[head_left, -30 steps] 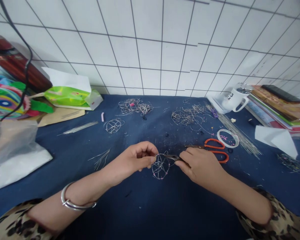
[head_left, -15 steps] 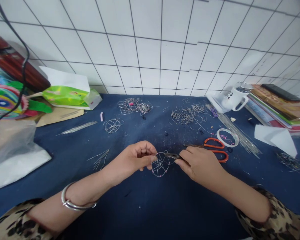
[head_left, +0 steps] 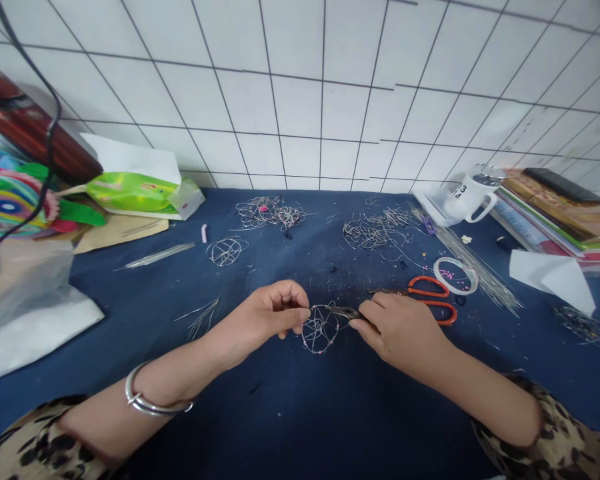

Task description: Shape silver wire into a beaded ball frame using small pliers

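Left hand (head_left: 267,317): closed in a thumb-and-forefinger pinch on the left rim of the wire ball (head_left: 319,331). There's a silver bangle (head_left: 150,403) on that wrist.
Right hand (head_left: 400,330): wrapped shut around a small pair of pliers (head_left: 344,311), with the nose pointing left and touching the ball's upper right edge.
Wire ball: sits between the two hands, right over the blue cloth (head_left: 300,413) in the middle of the table. It's a round open cage with a few pink beads low down. Can't tell if it's resting on the cloth or just off it.
Step in hand: looks to me like a wire end on the cage is being bent or tucked with the plier tips while the other hand steadies it.
Next move calls for: imo a firm pinch so the cage doesn't spin, and a light touch with the pliers, since that thin wire should squash easily.
Nearby: orange scissors (head_left: 430,300) just behind the right hand, another wire cage (head_left: 226,251) further back left, wire tangles (head_left: 375,230) near the wall, and a white mug (head_left: 467,195) far right.
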The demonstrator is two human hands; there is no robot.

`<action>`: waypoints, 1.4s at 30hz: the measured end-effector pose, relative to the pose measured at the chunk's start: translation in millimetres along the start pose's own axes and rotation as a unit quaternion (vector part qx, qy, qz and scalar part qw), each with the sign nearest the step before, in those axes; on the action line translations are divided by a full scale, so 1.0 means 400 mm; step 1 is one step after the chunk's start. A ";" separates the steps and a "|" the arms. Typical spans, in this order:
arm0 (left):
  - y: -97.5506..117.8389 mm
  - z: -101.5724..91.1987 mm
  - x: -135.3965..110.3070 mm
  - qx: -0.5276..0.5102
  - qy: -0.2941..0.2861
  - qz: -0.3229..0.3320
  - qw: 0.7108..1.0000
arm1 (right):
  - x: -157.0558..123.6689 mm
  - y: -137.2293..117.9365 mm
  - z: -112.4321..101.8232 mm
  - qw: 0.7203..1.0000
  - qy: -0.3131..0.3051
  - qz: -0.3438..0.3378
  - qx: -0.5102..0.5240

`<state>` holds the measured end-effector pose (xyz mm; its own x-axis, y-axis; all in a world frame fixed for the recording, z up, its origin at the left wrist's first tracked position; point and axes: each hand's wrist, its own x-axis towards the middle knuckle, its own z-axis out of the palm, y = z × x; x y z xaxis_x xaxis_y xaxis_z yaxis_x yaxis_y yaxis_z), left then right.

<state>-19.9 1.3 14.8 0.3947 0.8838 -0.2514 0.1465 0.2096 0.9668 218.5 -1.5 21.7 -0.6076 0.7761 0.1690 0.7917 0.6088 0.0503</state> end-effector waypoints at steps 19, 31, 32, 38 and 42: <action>-0.009 0.020 -0.001 -0.270 -0.117 -0.118 0.948 | -0.006 0.000 -0.002 1.000 0.014 -0.004 0.013; -0.013 -0.014 0.006 -0.195 -0.050 -0.066 0.977 | -0.001 -0.001 -0.008 1.000 0.016 -0.002 0.020; -0.011 -0.015 0.006 -0.191 -0.045 -0.061 0.979 | -0.001 -0.001 -0.008 1.000 0.018 -0.003 0.019; 0.003 -0.018 0.006 -0.171 -0.020 -0.048 0.984 | -0.001 -0.002 -0.010 1.000 0.018 -0.006 0.019; 0.006 -0.021 0.004 -0.159 -0.004 -0.038 0.986 | 0.000 0.001 -0.008 1.000 0.024 -0.013 0.014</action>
<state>-26.5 6.8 17.1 0.4005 0.8575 -0.3231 -0.1163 0.3973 0.9103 219.1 -1.9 24.9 -0.6231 0.7521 0.2145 0.7736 0.6331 0.0275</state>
